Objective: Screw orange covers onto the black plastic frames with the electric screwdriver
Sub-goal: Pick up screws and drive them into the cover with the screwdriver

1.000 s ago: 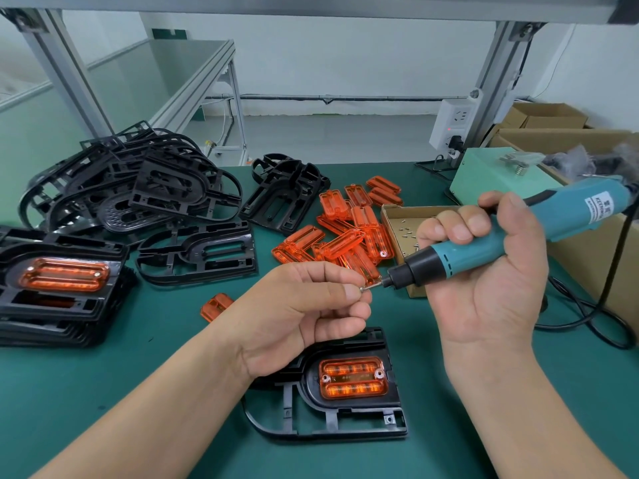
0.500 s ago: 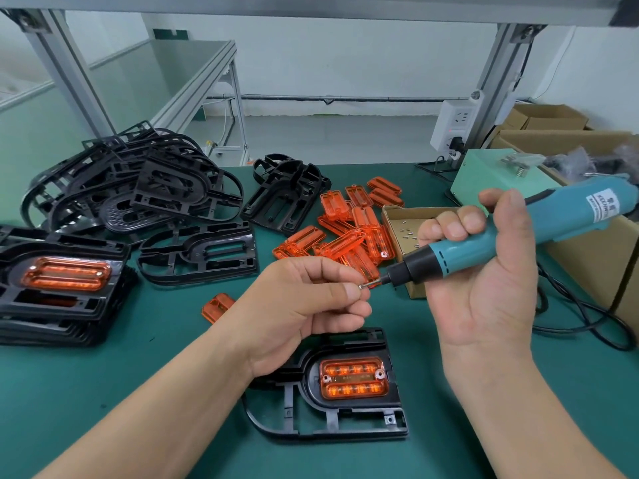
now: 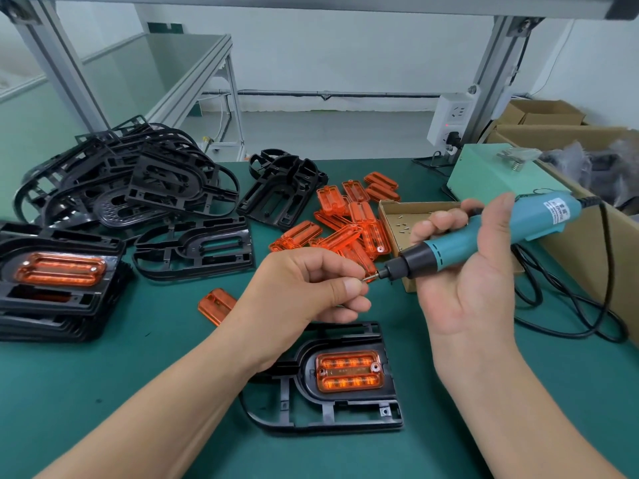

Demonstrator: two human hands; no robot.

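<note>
The only writing I can find is a white label (image 3: 556, 211) near the back end of the electric screwdriver (image 3: 484, 242), and its print is too small for me to read. My right hand (image 3: 466, 281) is wrapped round the screwdriver's teal body, holding it raised above the surface (image 3: 103, 392) with the bit pointing left. My left hand (image 3: 304, 288) has its fingers curled, thumb and forefinger pinching a small screw (image 3: 367, 279) right at the tip of the bit. Below both hands, near the front edge, a black frame (image 3: 321, 406) lies flat with an orange cover (image 3: 349, 371) seated in its recess; I cannot tell whether the cover's corner holes hold screws. Bare green surface shows to the left of this frame and along the front edge, with a lone cover (image 3: 216, 305) just beyond. On the right a black cable (image 3: 570, 305) loops across the surface beside a long carton (image 3: 587, 257) that lines that edge. A small cardboard tray (image 3: 389, 216) of screws sits behind the screwdriver, touching a heap of loose covers (image 3: 345, 219). Far left, a stack of finished frames (image 3: 52, 288) sits in front of a tangle of empty frames (image 3: 138, 188)
</note>
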